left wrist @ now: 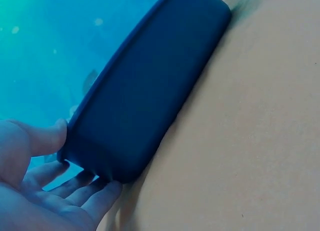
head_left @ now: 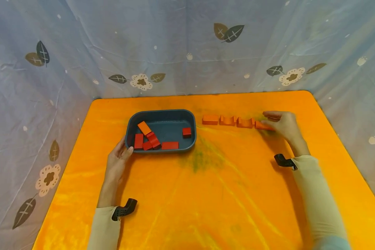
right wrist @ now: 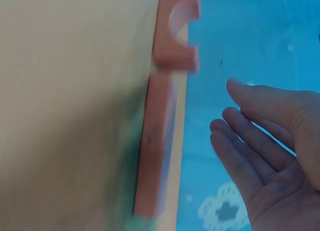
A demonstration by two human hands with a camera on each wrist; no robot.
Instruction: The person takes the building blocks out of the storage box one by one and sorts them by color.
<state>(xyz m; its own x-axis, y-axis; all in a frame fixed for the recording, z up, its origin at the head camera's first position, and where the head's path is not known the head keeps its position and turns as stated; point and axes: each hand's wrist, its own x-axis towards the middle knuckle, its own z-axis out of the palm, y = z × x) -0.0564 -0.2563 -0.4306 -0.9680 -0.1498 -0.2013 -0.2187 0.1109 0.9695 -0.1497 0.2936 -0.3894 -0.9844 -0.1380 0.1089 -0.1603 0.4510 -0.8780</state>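
Note:
My left hand (head_left: 116, 162) grips a dark blue-grey tray (head_left: 160, 151) at its near left corner. In the left wrist view the thumb (left wrist: 50, 138) is at the rim and the fingers curve against the outer end wall. Several red blocks (head_left: 169, 145) and an orange block (head_left: 144, 128) lie in the tray. My right hand (head_left: 285, 125) is beside the right end of a row of orange blocks, nearest a flat, low block (head_left: 264, 126). In the right wrist view its fingers are loosely extended, apart from that block (right wrist: 152, 146), with nothing between them.
The row continues leftward with two notched orange blocks (head_left: 245, 123) (head_left: 227, 121) and a plain rectangular block (head_left: 210, 119), right of the tray. An orange cloth (head_left: 225, 194) covers the table. Patterned curtains (head_left: 187, 41) hang at the back and both sides.

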